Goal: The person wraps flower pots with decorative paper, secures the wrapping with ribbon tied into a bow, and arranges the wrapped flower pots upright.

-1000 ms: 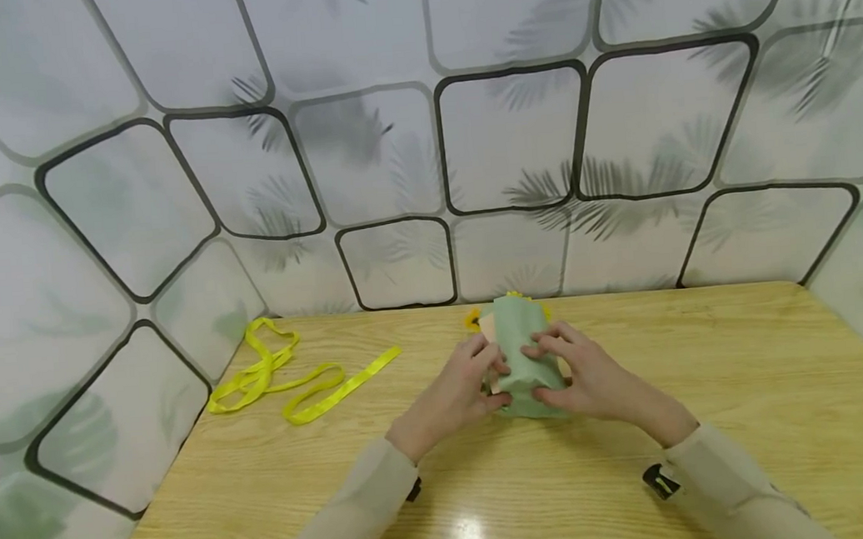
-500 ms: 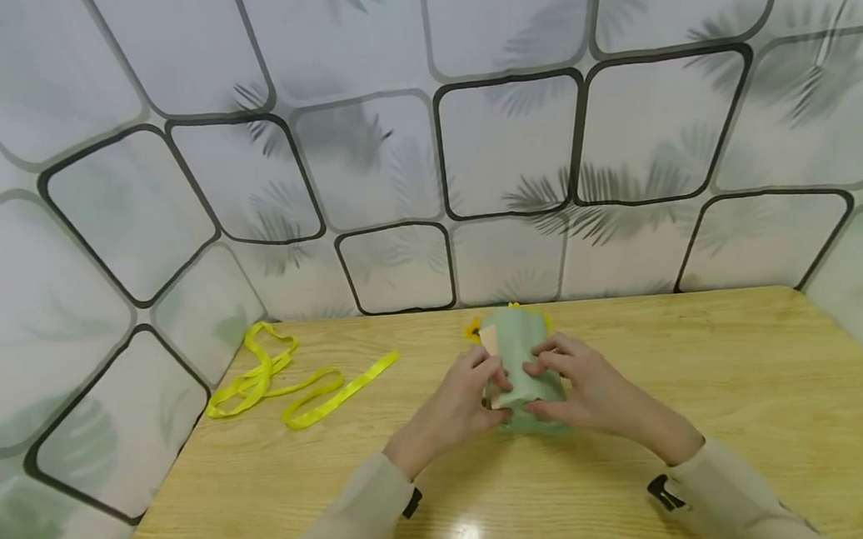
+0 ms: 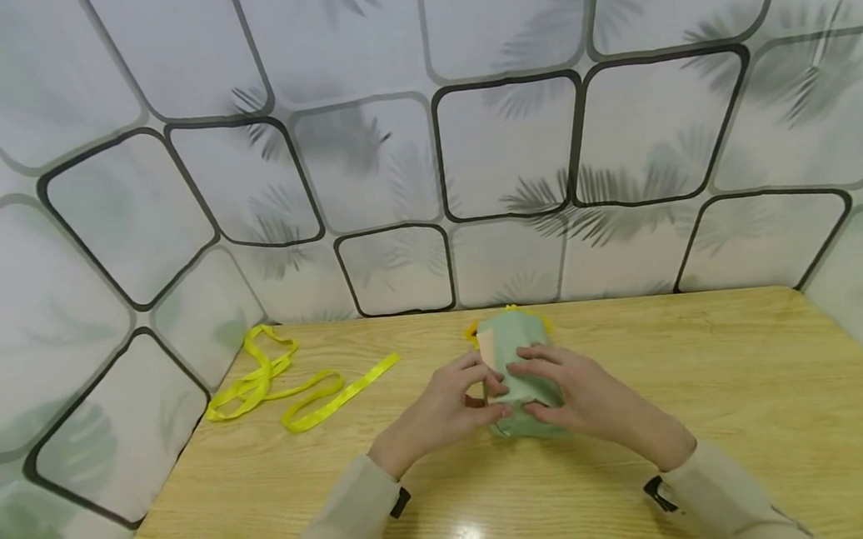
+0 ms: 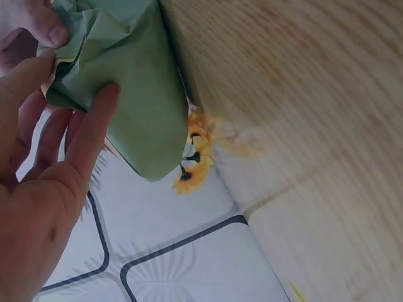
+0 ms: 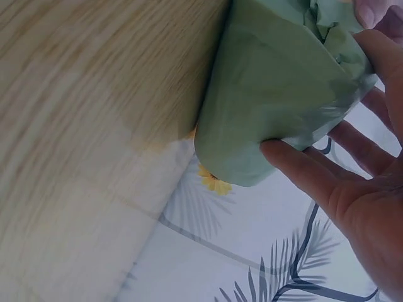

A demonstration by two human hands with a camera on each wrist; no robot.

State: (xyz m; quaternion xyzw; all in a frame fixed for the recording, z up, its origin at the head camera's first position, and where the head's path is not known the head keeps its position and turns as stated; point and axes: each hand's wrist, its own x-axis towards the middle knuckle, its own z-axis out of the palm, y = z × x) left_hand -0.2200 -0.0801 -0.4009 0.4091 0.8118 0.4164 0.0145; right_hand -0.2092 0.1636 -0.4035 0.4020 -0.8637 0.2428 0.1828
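A small bouquet wrapped in green paper (image 3: 522,330) lies on the table in front of me, its wrapper creased near the end closest to me. Yellow-orange flowers (image 4: 187,181) poke out at the far end. My left hand (image 3: 448,403) holds the wrapper's left side, thumb and fingers bent round a fold where a pale inner edge shows. On the right side, my right hand (image 3: 594,393) grips the paper between thumb and fingers. In the right wrist view, one finger presses the smooth green paper (image 5: 245,107) and a yellow flower (image 5: 215,182) shows beyond it.
A long yellow ribbon (image 3: 259,380) lies in loose loops on the left of the wooden table (image 3: 709,367). A patterned wall covering (image 3: 509,151) rises right behind the table's far edge and along the left side.
The bouquet has come slightly nearer to me with both hands on it. The right hand's fingers have shifted left over the paper. The ribbon lies as before.
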